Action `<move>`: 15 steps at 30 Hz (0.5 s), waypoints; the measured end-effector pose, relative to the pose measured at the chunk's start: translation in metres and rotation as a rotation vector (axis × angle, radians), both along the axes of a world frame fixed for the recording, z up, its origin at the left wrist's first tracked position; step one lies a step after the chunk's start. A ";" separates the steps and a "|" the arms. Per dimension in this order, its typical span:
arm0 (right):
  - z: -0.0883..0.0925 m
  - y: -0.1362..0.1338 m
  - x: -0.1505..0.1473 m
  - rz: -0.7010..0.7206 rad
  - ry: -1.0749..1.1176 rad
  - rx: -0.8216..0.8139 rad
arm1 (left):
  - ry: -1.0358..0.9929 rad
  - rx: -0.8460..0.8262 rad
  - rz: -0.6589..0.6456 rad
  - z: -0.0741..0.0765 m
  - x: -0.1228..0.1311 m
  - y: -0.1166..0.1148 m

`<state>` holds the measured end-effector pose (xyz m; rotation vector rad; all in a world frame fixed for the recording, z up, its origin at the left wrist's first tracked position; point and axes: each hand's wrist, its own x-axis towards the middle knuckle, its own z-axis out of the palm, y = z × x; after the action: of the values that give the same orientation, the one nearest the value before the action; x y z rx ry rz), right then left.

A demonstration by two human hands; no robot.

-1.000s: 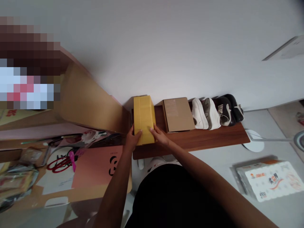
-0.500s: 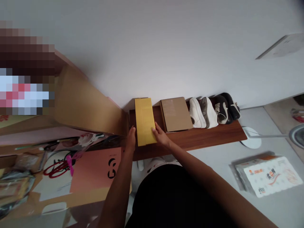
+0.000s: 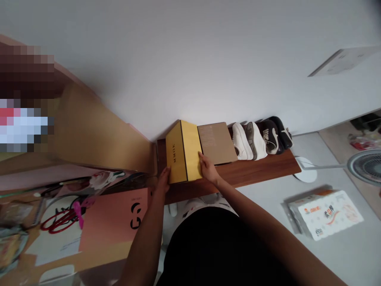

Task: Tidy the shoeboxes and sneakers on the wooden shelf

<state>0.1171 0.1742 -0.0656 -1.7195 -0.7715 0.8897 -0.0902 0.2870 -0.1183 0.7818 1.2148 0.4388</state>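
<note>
A yellow box (image 3: 192,151) with black letters on its left face is over the left part of a dark red-brown wooden shelf (image 3: 253,169). Two of its faces show, meeting at a dark edge, so it looks tilted. My left hand (image 3: 163,179) grips the box at its lower left corner, thumb up along the side. My right hand (image 3: 209,169) presses on its right side, fingers bent against it. Close to the right of it lies a brown cardboard box (image 3: 216,143). The undersides of both hands are hidden.
White shoes (image 3: 244,141) and black shoes (image 3: 272,137) line the shelf's right part, against the wall. A large cardboard panel (image 3: 104,135) rises at left. Below it are a pink sheet (image 3: 110,222) and red-handled scissors (image 3: 59,222). A white tissue pack (image 3: 330,214) lies at right.
The yellow box has turned between my hands, so its lettered face now shows, and its right side has come up against the brown box. Both hands have stayed on it. The view has shifted slightly.
</note>
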 end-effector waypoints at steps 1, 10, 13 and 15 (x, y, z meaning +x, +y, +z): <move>-0.001 0.001 0.000 -0.003 0.008 -0.009 | -0.017 -0.013 0.031 0.003 -0.004 0.000; -0.010 0.012 -0.001 0.108 0.149 -0.050 | -0.004 0.137 0.145 0.029 -0.016 0.002; -0.016 0.017 -0.004 0.170 0.242 -0.030 | 0.004 0.158 0.206 0.028 -0.013 0.005; -0.023 0.021 -0.006 0.167 0.253 -0.051 | -0.013 0.152 0.249 0.025 -0.012 0.007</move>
<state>0.1112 0.1954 -0.0884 -1.5636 -0.7335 1.2245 -0.1022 0.2937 -0.0935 0.7575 1.2826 0.7462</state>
